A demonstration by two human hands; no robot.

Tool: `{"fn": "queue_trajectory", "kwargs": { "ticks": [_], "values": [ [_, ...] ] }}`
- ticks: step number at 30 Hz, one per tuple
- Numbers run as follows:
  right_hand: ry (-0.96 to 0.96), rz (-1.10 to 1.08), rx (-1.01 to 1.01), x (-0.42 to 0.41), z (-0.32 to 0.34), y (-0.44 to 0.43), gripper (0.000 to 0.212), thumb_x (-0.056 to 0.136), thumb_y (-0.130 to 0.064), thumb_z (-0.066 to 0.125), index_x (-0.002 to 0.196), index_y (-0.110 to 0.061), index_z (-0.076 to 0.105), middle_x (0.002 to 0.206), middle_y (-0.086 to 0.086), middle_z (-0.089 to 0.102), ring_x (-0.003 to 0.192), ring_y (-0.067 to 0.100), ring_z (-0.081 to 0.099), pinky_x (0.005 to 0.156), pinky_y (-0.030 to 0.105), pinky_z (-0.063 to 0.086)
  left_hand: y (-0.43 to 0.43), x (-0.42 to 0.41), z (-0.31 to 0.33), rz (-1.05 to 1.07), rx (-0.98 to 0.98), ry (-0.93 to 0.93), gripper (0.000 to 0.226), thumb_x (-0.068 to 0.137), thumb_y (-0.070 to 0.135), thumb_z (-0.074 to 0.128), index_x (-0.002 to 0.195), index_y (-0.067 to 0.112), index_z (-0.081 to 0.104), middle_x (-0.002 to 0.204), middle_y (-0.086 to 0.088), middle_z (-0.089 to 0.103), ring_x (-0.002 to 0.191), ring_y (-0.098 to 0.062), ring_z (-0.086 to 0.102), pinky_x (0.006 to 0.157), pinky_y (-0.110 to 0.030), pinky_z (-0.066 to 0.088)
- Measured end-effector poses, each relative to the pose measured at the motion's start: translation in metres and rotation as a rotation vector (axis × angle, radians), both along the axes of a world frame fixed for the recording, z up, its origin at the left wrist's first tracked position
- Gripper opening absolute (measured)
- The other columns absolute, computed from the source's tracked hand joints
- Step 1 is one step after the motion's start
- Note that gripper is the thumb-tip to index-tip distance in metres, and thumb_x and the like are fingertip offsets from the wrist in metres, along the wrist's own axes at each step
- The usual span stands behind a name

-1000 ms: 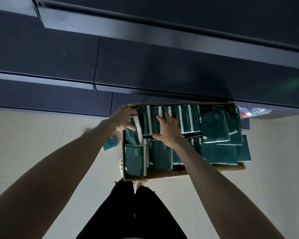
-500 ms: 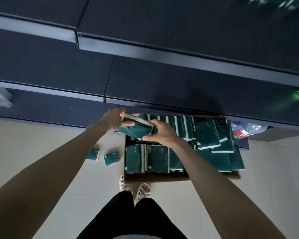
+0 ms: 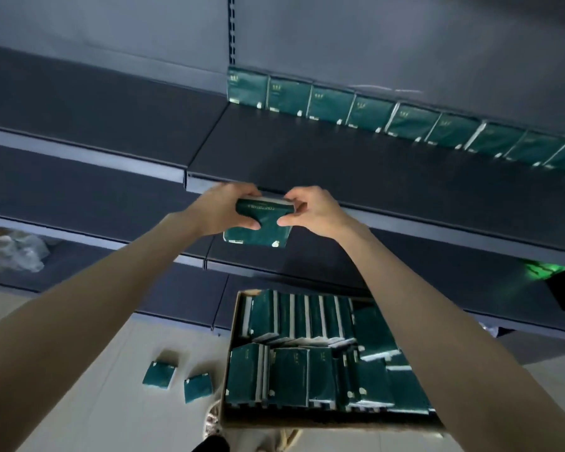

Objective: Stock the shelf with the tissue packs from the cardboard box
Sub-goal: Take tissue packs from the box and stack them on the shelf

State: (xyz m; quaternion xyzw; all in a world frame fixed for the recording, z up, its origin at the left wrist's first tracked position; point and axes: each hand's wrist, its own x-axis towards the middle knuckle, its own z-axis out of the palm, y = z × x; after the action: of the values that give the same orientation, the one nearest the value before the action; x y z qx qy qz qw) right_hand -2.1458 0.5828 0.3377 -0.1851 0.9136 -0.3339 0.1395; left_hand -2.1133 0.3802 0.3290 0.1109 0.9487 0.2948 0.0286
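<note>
A dark green tissue pack (image 3: pixel 261 225) is held up in the air in front of the dark shelf's front edge (image 3: pixel 405 220). My left hand (image 3: pixel 221 207) grips its left end and my right hand (image 3: pixel 310 212) pinches its right end. Below, the cardboard box (image 3: pixel 229 324) on the floor is full of several more green packs (image 3: pixel 307 353). Along the back of the shelf (image 3: pixel 307 148) stands a row of several green packs (image 3: pixel 372 114), running off to the right.
Two small green packs (image 3: pixel 177 381) lie on the pale floor left of the box. Crumpled clear plastic (image 3: pixel 10 249) sits on a lower shelf at far left. More dark shelves stretch left and below. A slotted upright (image 3: pixel 231 27) divides the back panel.
Both hands have lifted one pack out of the box and raised it to shelf height. My view has tilted up, bringing the stocked row into sight.
</note>
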Motion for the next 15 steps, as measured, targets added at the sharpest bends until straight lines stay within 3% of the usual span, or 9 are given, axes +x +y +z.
{"fn": "queue_trajectory", "kwargs": {
  "ticks": [4, 8, 15],
  "values": [
    [0.071, 0.016, -0.018, -0.047, 0.045, -0.017, 0.033, 0.074, -0.017, 0.08, 0.104, -0.013, 0.066, 0.095, 0.007, 0.071, 0.087, 0.022, 0.067, 0.085, 0.034, 0.051, -0.015, -0.048, 0.039, 0.003, -0.133, 0.167, 0.041, 0.073, 0.032, 0.079, 0.107, 0.018, 0.062, 0.09, 0.009, 0.054, 0.099, -0.019, 0.052, 0.083, -0.031, 0.034],
    [0.13, 0.002, -0.025, -0.101, 0.063, -0.04, 0.039, 0.074, -0.016, 0.08, 0.109, -0.013, 0.064, 0.098, 0.006, 0.07, 0.089, 0.021, 0.066, 0.09, 0.036, 0.051, -0.034, -0.11, 0.062, 0.013, -0.148, 0.225, 0.049, 0.074, 0.028, 0.079, 0.118, 0.02, 0.06, 0.107, 0.001, 0.065, 0.103, -0.024, 0.057, 0.09, -0.034, 0.041],
    [0.2, -0.139, 0.105, -0.212, 0.063, -0.057, 0.072, 0.079, -0.024, 0.076, 0.141, -0.018, 0.04, 0.139, 0.007, 0.048, 0.123, 0.024, 0.05, 0.099, 0.031, 0.04, -0.075, -0.236, 0.071, 0.081, -0.17, 0.231, 0.058, 0.08, 0.025, 0.075, 0.133, 0.027, 0.052, 0.13, -0.006, 0.057, 0.121, -0.029, 0.049, 0.102, -0.035, 0.036]
  ]
}}
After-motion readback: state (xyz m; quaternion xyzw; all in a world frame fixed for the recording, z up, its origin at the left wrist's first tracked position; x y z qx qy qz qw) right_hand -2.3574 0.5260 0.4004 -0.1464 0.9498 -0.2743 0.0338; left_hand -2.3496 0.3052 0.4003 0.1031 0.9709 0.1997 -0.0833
